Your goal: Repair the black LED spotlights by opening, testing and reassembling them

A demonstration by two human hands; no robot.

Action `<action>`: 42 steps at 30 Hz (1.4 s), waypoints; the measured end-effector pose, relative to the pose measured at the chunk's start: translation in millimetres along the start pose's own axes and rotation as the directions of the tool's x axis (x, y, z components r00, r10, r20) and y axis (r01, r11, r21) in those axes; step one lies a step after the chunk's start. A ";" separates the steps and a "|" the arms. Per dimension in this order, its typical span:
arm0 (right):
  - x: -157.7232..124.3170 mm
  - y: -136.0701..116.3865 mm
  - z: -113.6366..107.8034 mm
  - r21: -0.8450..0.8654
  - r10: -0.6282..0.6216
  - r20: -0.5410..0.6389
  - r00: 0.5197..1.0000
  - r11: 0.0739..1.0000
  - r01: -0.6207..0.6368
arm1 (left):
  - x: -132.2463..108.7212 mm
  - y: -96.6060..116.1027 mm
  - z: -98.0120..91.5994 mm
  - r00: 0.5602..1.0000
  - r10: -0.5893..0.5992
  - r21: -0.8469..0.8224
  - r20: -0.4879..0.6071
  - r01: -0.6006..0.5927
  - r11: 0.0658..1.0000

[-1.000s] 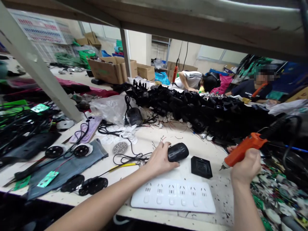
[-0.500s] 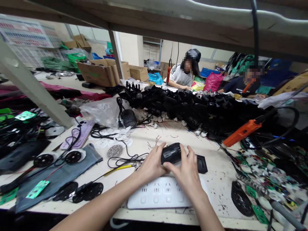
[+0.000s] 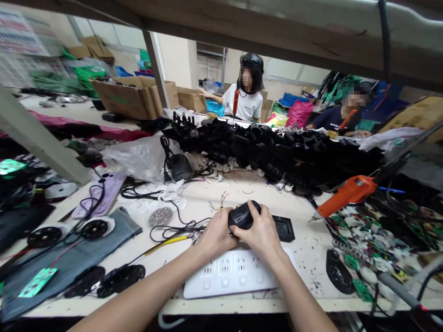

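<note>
Between both hands is a black plastic housing (image 3: pixel 241 215) with a rounded body, held above the far edge of a white power strip (image 3: pixel 226 282). My left hand (image 3: pixel 218 233) grips its left end. My right hand (image 3: pixel 259 230) wraps round the right end, its thumb across the near side. Just right of that hand lies a flat black rectangular plastic part (image 3: pixel 285 229). Left of my left hand are a yellow-handled tool (image 3: pixel 169 242), tangled black cable (image 3: pixel 180 228) and a round pad of metal scourer (image 3: pixel 160 216).
An orange electric screwdriver (image 3: pixel 346 196) hangs at the right, over heaped circuit boards and wires (image 3: pixel 375 244). Black plastic parts (image 3: pixel 242 143) are piled along the back. On the left are a purple phone (image 3: pixel 100 193) and a grey cloth (image 3: pixel 114 242). Two people sit across the bench.
The housing has turned in my hands, and my right fingers now close further over it. My view has shifted slightly. Across the bench, one person has straightened and stretched an arm towards a box.
</note>
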State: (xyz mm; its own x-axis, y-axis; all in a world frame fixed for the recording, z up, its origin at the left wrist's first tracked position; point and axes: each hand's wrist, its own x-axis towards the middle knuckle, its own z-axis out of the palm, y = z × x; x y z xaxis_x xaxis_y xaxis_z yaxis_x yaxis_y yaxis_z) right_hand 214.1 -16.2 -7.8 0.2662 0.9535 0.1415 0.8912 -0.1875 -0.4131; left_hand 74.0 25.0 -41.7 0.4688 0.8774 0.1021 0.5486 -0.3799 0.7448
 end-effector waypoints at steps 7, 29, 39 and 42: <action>-8.5 3.4 8.8 0.101 -0.018 -0.119 0.993 0.994 0.030 | 1.8 4.4 -3.7 1.000 -0.018 0.012 0.000 0.018 1.000; 48.1 92.9 -30.3 -0.014 0.206 -0.201 0.958 0.977 -0.213 | 34.8 7.7 -29.5 0.919 -0.319 -0.214 0.233 0.369 0.904; -17.4 26.0 1.3 0.097 0.074 0.070 0.995 0.992 -0.081 | 62.1 -14.6 -20.8 0.873 -0.324 -0.262 0.364 0.430 0.864; -12.7 21.3 6.8 0.135 0.086 0.048 0.995 0.987 -0.091 | 58.4 -10.1 -20.3 0.886 -0.299 -0.360 0.355 0.424 0.831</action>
State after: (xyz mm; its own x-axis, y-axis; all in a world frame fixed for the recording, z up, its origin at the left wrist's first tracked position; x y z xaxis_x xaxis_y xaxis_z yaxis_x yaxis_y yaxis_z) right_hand 227.2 -30.7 -24.5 0.3237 0.9441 0.0627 0.8056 -0.2403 -0.5416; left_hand 81.8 86.0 -29.8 0.4970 0.7868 -0.3659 0.4057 0.1621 0.8995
